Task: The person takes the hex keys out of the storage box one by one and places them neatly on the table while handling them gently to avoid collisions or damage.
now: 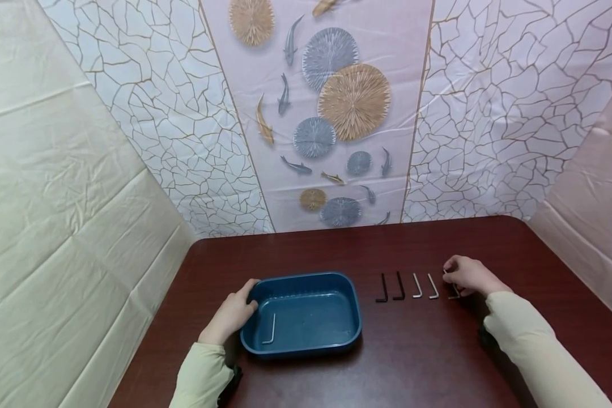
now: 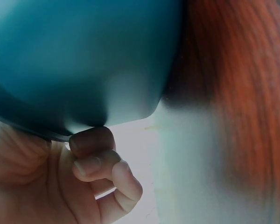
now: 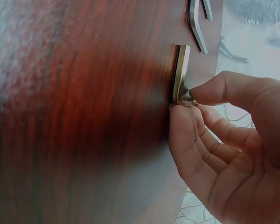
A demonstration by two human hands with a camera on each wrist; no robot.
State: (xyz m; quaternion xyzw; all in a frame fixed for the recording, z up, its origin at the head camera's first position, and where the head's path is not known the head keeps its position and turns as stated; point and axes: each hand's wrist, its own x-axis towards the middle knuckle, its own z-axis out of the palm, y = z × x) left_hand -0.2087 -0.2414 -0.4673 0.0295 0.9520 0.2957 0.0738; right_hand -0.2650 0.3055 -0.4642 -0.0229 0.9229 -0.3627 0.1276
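My left hand [image 1: 230,313] grips the left rim of a blue plastic tray [image 1: 306,347]; in the left wrist view, its curled fingers [image 2: 91,140] meet the tray wall. A silver hex key [image 1: 273,327] lies inside the tray, near its left end. Over at the right, my right hand [image 1: 470,276] pinches a brass-coloured hex key [image 3: 181,74] between thumb and fingers, low at the tabletop. The fingers partly cover this key in the head view. To its left, two silver hex keys [image 1: 432,286] and two black hex keys [image 1: 399,285] lie in a row.
The dark red-brown wooden table [image 1: 398,362] has rounded back corners. Behind it hangs a patterned cloth [image 1: 326,170] with fish and round leaf shapes. Pale cloth walls [image 1: 71,238] flank the table on both sides.
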